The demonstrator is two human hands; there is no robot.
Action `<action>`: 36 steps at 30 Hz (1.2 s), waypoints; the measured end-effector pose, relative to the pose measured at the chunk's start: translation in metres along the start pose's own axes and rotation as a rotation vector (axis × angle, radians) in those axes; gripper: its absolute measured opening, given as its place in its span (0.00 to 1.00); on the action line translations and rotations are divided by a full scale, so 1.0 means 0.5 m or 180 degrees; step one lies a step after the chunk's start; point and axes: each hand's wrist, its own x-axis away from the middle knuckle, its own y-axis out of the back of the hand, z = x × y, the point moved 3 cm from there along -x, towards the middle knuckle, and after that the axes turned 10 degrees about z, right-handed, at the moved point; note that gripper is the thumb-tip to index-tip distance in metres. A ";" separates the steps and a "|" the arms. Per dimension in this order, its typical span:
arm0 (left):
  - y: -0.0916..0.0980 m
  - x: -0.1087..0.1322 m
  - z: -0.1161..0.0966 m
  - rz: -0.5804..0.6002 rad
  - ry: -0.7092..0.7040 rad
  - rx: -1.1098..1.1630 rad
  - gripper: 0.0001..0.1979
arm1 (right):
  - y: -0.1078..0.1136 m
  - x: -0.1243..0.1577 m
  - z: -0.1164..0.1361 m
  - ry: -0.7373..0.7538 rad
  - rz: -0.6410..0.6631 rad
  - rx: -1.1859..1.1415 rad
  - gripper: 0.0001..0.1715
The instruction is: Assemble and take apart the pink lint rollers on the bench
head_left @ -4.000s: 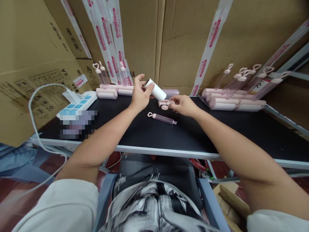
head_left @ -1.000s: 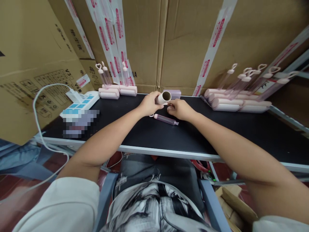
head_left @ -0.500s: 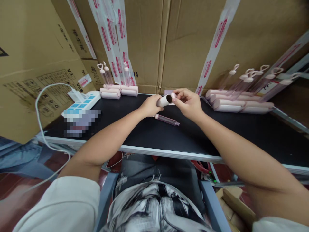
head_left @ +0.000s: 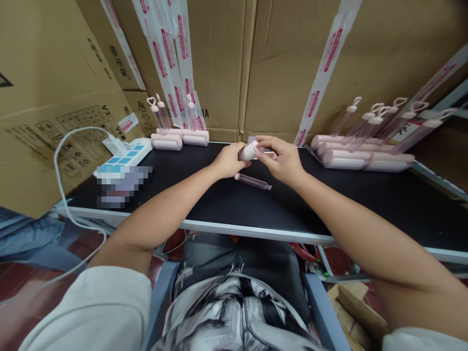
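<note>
My left hand [head_left: 229,161] is wrapped round a short white paper roll [head_left: 248,152], which looks like a lint-roller refill, held above the table. My right hand [head_left: 284,157] is closed at the roll's right end, its fingers pinching a pale pink end cap [head_left: 257,146] against the opening, which no longer shows. How deep the cap sits I cannot tell. Just below the hands, a translucent pinkish handle [head_left: 253,182] lies on the black table. Partly hidden behind my right hand is a pale pink and white piece [head_left: 269,154].
Finished-looking pink lint rollers [head_left: 365,161] with heart-shaped handle loops are stacked at the right back; several more [head_left: 166,141] stand at the left back. A white power strip [head_left: 126,157] with a cable lies left, beside a blurred-out object [head_left: 122,187]. Cardboard [head_left: 278,73] walls the back.
My right hand has brought the pink cap onto the roll's open end, covering the brown hollow core. My left hand keeps its hold on the roll, almost unmoved.
</note>
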 end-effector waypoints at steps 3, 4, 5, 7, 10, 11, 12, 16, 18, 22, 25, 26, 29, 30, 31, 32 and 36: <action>0.001 -0.002 0.001 -0.0030 0.0073 0.0078 0.24 | -0.002 0.003 0.003 -0.0186 0.0132 0.0055 0.23; 0.002 -0.003 0.003 -0.0041 0.0093 0.0129 0.23 | -0.002 0.004 0.003 -0.0233 0.0148 0.0067 0.27; 0.002 -0.004 0.005 -0.0063 0.0107 0.0190 0.24 | -0.002 0.006 0.003 -0.0267 0.0145 0.0076 0.31; 0.004 -0.007 0.011 -0.0109 0.0128 0.0323 0.24 | -0.002 0.008 0.002 -0.0313 0.0049 0.0084 0.40; 0.004 -0.010 0.018 -0.0144 0.0118 0.0503 0.23 | -0.002 0.009 -0.002 -0.0388 -0.0134 0.0082 0.50; 0.004 -0.011 0.020 -0.0149 0.0090 0.0552 0.23 | -0.002 0.009 -0.002 -0.0382 -0.0123 0.0084 0.50; 0.003 -0.012 0.021 -0.0150 0.0061 0.0586 0.23 | -0.004 0.008 -0.001 -0.0347 -0.0048 0.0093 0.48; -0.009 -0.016 0.027 -0.0079 0.0076 0.0608 0.24 | -0.011 0.005 0.009 -0.0171 0.0423 0.0150 0.32; -0.016 -0.017 0.029 -0.0064 0.0056 0.0733 0.28 | -0.009 0.004 0.009 -0.0169 0.0406 0.0147 0.31; -0.008 -0.011 0.023 -0.0332 -0.0152 0.1130 0.49 | 0.006 0.000 -0.024 -0.0311 0.0108 0.0131 0.38; 0.007 -0.007 0.013 -0.0421 -0.0238 0.1275 0.55 | 0.025 -0.003 -0.083 -0.0681 0.0011 0.0417 0.35; 0.011 -0.007 0.010 -0.0415 -0.0237 0.1350 0.56 | 0.031 -0.003 -0.105 -0.0846 0.0072 0.0561 0.34; 0.017 -0.006 0.003 -0.0340 -0.0117 0.1750 0.54 | 0.037 0.002 -0.166 -0.1364 0.0598 0.0888 0.34; 0.017 -0.006 0.002 -0.0302 -0.0046 0.1912 0.53 | 0.034 0.006 -0.180 -0.1495 0.0827 0.0932 0.36; 0.015 -0.006 0.001 -0.0265 0.0029 0.2066 0.52 | 0.030 0.009 -0.191 -0.1586 0.1037 0.0948 0.37; 0.014 -0.006 0.001 -0.0230 0.0106 0.2197 0.51 | 0.024 0.012 -0.198 -0.1635 0.1215 0.0955 0.38; 0.015 -0.008 0.010 -0.0269 0.0399 0.2462 0.47 | 0.000 0.018 -0.202 -0.1655 0.1582 0.1089 0.34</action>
